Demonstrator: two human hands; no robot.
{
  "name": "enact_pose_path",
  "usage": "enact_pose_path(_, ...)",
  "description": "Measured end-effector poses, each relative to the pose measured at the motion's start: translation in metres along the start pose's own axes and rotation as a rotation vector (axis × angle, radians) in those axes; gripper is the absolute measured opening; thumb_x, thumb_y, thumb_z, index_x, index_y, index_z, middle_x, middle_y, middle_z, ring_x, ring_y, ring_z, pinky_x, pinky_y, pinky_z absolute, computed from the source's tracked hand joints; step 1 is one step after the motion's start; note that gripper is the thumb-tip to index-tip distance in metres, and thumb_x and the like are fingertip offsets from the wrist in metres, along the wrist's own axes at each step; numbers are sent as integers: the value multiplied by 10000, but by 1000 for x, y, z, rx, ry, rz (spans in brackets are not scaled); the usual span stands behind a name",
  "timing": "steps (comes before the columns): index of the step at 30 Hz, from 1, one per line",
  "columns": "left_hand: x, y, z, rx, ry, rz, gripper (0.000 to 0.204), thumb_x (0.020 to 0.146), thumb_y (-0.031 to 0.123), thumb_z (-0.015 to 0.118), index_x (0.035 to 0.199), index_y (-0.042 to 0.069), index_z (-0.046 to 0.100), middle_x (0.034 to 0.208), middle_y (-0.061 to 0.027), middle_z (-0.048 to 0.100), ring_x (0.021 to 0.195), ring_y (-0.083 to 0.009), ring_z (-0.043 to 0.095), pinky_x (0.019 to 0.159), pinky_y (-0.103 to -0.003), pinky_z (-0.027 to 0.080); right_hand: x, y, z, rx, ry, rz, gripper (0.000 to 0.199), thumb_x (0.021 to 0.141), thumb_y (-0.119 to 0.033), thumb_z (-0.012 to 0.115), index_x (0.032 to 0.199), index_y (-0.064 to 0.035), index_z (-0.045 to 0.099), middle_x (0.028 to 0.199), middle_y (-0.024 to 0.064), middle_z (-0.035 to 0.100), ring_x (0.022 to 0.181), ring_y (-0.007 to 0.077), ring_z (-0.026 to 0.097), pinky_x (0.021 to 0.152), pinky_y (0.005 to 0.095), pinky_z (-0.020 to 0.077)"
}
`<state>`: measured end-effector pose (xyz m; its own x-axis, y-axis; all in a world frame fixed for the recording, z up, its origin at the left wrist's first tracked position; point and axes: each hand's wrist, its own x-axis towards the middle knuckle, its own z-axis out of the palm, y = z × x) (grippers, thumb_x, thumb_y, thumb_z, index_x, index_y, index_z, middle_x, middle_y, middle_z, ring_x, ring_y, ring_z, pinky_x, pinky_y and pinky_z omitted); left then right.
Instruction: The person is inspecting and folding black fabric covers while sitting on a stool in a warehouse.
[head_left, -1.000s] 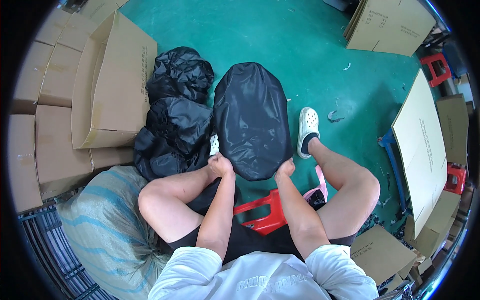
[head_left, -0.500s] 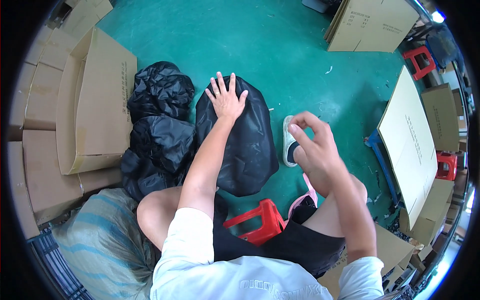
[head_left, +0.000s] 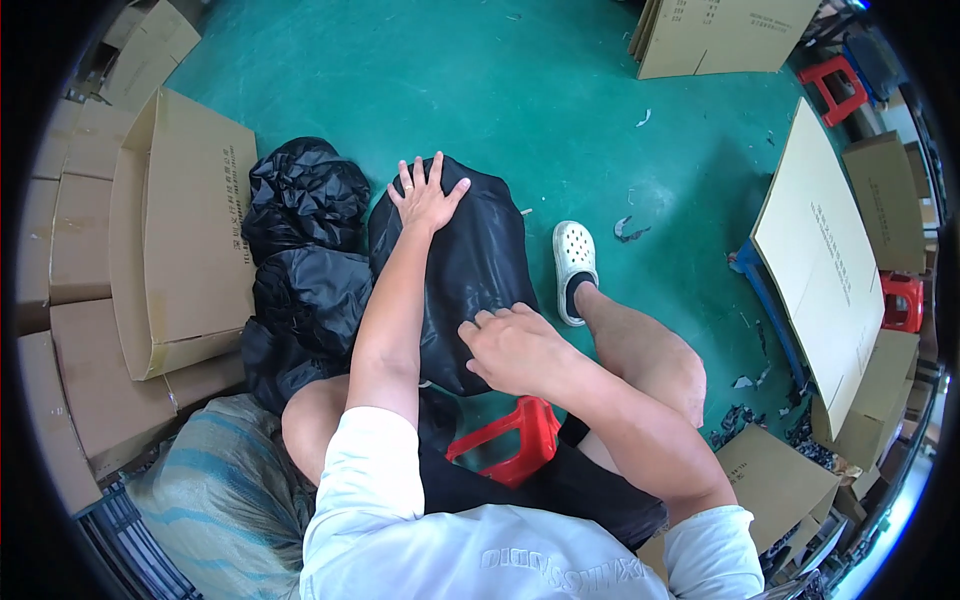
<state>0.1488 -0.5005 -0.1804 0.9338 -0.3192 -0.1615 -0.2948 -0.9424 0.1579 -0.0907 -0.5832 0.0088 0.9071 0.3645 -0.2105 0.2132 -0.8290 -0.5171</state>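
A bulging black bag (head_left: pixel 478 235) lies on the floor between my legs. Spread flat on its far end is my left hand (head_left: pixel 428 205), fingers apart. My right hand (head_left: pixel 515 347) is over the bag's near part with its fingers curled in; whatever they may grip is hidden beneath the palm. Left of this bag, two more crumpled black bags, the farther one (head_left: pixel 305 195) and the nearer one (head_left: pixel 315 300), sit close against it.
A red plastic stool (head_left: pixel 535 440) stands between my thighs. Cardboard boxes (head_left: pixel 195 230) are stacked on the left, above a striped woven sack (head_left: pixel 215 490). To the right, a cardboard sheet (head_left: pixel 825 260) leans on a blue frame. My foot wears a white clog (head_left: pixel 574 262).
My right hand has come down and left from above my right leg to the bag's near part. My left hand stays spread on the bag. The pink strap by my leg is out of sight.
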Motion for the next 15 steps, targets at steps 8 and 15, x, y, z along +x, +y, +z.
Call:
enact_pose_path(8, -148, 23, 57, -1, 307, -17, 693, 959, 488, 444, 1527, 134, 263, 1585, -191, 191, 1455, -386, 191, 1154, -573, 151, 8, -16, 14, 52, -85, -19, 386, 819, -279, 688, 1057, 19, 632, 1024, 210, 669, 976, 331, 668, 878, 445, 497)
enact_pose_path(15, -270, 31, 70, -218, -46, -32, 708, 939, 499, 474, 1510, 118, 298, 1562, -196, 244, 1460, -384, 167, 1170, -554, 124, 17, -17, 6, 90, -270, 49, 416, 836, -312, 657, 1146, -36, 625, 1234, 203, 624, 1222, 349, 559, 1016, 528, 410)
